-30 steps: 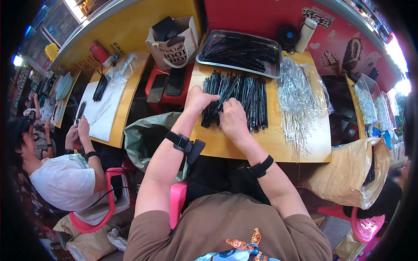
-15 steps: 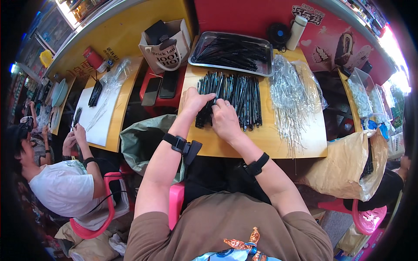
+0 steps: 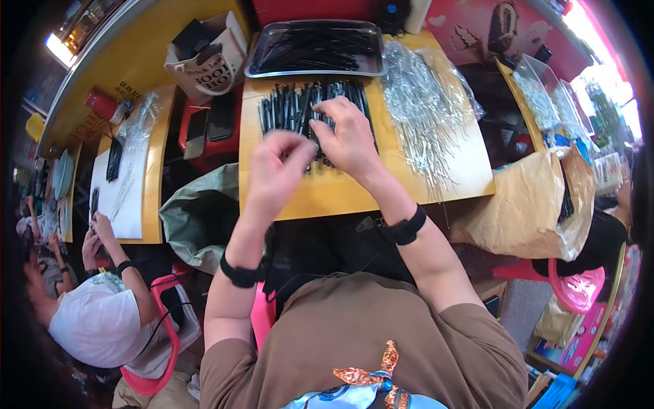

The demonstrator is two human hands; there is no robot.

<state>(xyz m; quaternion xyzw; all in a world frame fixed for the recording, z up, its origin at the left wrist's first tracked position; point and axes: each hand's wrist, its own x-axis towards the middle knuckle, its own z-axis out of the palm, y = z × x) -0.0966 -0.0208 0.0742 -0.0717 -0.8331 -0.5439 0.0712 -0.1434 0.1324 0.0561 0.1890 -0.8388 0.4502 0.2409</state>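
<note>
A row of thin, glossy black sticks (image 3: 283,109) lies side by side on the wooden table in front of me. My right hand (image 3: 346,133) rests over the right part of this row, its thumb apart from the curved fingers, and it covers some of the sticks. Nearer to me, my left hand (image 3: 276,163) is raised by the row's near ends. Motion smears its fingers, so whether it holds anything cannot be made out. Behind the row, a metal tray (image 3: 313,73) holds more black sticks. To the right, thin silvery wires (image 3: 426,146) spill from a clear plastic bag (image 3: 415,75).
A tote bag (image 3: 211,61) and two phones (image 3: 221,117) sit on a red stool at the left. Below them is a grey-green sack (image 3: 204,211). A brown paper bag (image 3: 514,204) stands right of the table (image 3: 327,198). Another person (image 3: 102,313) works at the left.
My view has shifted, so the table sits higher and further left. My left hand has come off the sticks toward me. My right hand stays over the row, its fingers more spread.
</note>
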